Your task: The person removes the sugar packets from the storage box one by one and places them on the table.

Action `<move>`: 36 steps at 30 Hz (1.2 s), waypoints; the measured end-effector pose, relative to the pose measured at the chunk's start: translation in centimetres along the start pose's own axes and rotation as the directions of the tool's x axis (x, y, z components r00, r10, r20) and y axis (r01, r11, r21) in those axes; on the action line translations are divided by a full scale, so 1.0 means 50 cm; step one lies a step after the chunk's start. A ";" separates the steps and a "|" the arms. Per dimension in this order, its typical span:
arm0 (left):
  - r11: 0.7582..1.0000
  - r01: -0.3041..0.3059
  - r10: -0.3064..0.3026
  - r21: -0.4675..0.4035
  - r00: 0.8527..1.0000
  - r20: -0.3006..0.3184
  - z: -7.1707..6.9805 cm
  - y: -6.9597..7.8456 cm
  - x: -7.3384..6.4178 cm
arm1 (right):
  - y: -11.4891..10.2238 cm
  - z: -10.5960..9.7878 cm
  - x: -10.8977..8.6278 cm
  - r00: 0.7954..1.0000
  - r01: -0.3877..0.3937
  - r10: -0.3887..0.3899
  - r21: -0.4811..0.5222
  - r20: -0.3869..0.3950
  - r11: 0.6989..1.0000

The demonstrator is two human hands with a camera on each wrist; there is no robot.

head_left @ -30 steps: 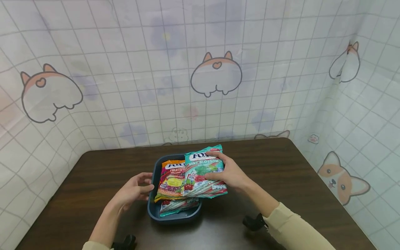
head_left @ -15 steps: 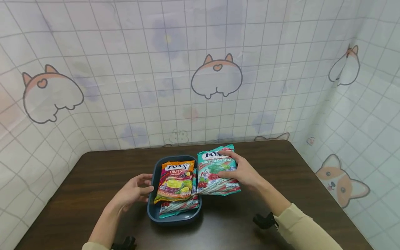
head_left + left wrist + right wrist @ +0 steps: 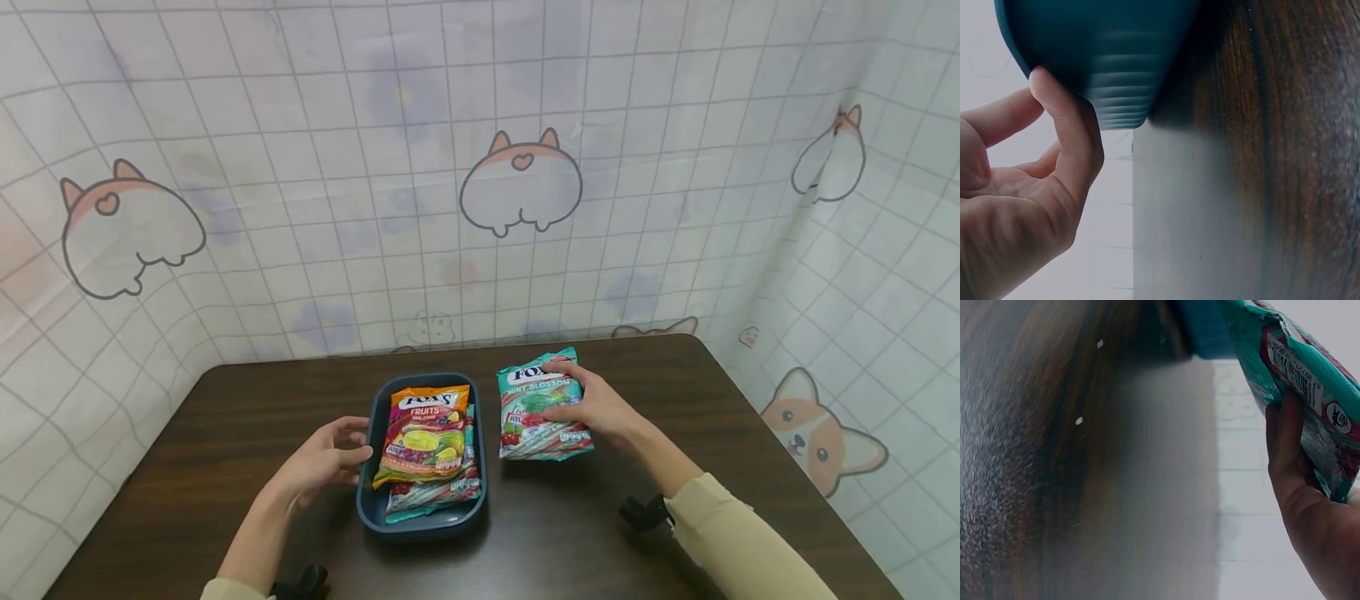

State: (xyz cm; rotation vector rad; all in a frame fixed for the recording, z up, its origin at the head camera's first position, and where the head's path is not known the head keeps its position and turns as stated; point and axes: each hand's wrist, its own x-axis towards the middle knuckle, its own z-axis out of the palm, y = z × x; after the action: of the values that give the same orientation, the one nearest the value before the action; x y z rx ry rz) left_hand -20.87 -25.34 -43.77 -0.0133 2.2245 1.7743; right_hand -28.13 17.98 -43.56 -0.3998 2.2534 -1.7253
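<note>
With the right hand (image 3: pixel 602 407) gripping the green candy bag (image 3: pixel 531 427) just right of the tray (image 3: pixel 427 532) and the relaxed left hand (image 3: pixel 321 462) at its left side, keep the bag level and avoid squeezing hard.

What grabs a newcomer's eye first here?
Probably the bright teal candy bag in the right hand, held off the table to the right of the dark blue tray. Next, the orange candy bag lying in that tray, partly over another teal bag. Then the cartoon animal printed on the gridded backdrop, near the middle of the head view.
</note>
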 end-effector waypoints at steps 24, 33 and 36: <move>1.000 -0.021 0.021 0.019 1.000 0.002 0.002 -0.004 0.009 | 0.053 0.044 0.077 0.999 -0.049 0.052 -0.175 0.012 0.983; 1.000 -0.017 0.017 0.018 1.000 0.000 -0.001 -0.003 0.004 | 0.040 0.047 0.063 1.000 -0.016 0.008 -0.351 -0.026 0.936; 1.000 -0.019 0.019 0.013 1.000 0.003 0.000 -0.004 0.003 | 0.038 0.047 0.059 0.998 -0.035 0.010 -0.399 -0.065 0.916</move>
State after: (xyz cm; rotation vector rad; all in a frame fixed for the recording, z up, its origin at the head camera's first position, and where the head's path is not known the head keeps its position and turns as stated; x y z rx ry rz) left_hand -20.96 -25.38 -44.00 0.0126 2.2411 1.7685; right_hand -30.05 15.22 -46.12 -0.4052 2.6464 -1.2704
